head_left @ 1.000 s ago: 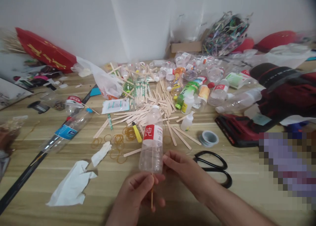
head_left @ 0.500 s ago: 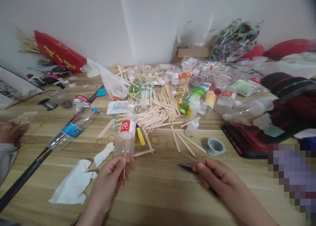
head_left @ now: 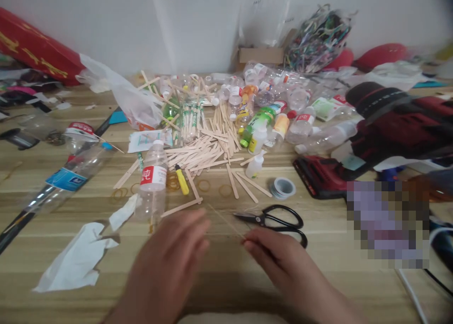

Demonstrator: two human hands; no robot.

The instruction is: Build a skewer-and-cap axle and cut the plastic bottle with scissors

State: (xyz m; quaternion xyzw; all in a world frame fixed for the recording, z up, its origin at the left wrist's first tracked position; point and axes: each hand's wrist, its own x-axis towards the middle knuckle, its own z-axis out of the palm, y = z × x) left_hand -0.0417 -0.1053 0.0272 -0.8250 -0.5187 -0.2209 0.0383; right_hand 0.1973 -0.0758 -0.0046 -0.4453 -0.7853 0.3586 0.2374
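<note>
My right hand (head_left: 279,258) pinches a thin wooden stick (head_left: 226,221), which points up and left from the fingertips. Just beyond that hand, black-handled scissors (head_left: 262,218) lie on the wooden table (head_left: 226,295). My left hand (head_left: 170,262) is smeared by motion, its back towards me and its fingertips hidden or blurred near the stick's far end. Behind it stands a clear bottle (head_left: 152,177) with a red and white label, a thin stick-like piece showing at its base. A yellow-handled tool (head_left: 182,180) lies right of the bottle.
Loose craft sticks (head_left: 205,151) are heaped mid-table, with several plastic bottles (head_left: 264,121) behind. A red power tool (head_left: 318,175) and a roll of grey wire or tape (head_left: 282,188) are at right. At left are crumpled tissue (head_left: 76,262) and a bottle with a blue label (head_left: 67,177).
The scissors, under my right hand before, now lie free on the table. My left hand has left the stick by the bottle and moved right, towards my right hand. The view has shifted right.
</note>
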